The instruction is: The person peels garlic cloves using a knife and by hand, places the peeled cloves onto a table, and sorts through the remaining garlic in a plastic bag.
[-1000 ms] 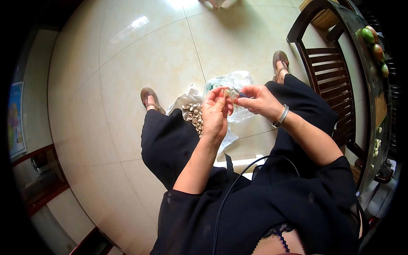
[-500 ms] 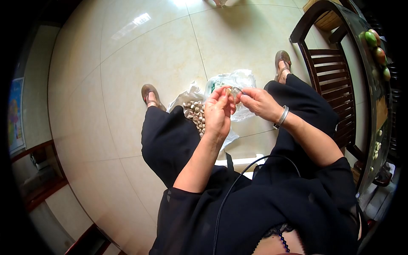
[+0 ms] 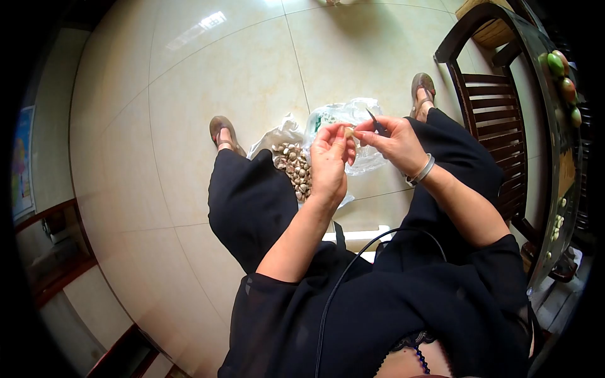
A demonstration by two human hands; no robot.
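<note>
From my end, on the head feed: left hand (image 3: 329, 152) has thumb and fingers pinched on a small, pale cream, slightly translucent-looking piece (image 3: 349, 132). Right hand (image 3: 398, 146) is curled around a slim, dark, pointed tool (image 3: 378, 124), tip sticking up past the fingers toward the far side; its thumb and index fingertips meet the cream piece from the right. Can't tell the tool's exact type, most of it is hidden.

Cream piece sits between the two hands, above the floor. Shape looks blunt and rounded; finer texture too small for me to read.

Left of the left hand, I've got a heap of small, rounded, brown-and-off-white hard-looking pieces (image 3: 294, 165), mottled, on a crumpled white plastic bag (image 3: 277, 134). Just beyond the hands: thin, wrinkled, see-through plastic bag with green print (image 3: 353, 113). Both bags lie on glossy cream floor tiles (image 3: 220, 82).

Right side: dark brown slatted wooden chair (image 3: 488, 103), then a dark, shiny-topped desk (image 3: 554, 142) with smooth green-and-red oval fruit (image 3: 568, 90) at its far end and pale green bits (image 3: 558, 222) nearer me.
</note>
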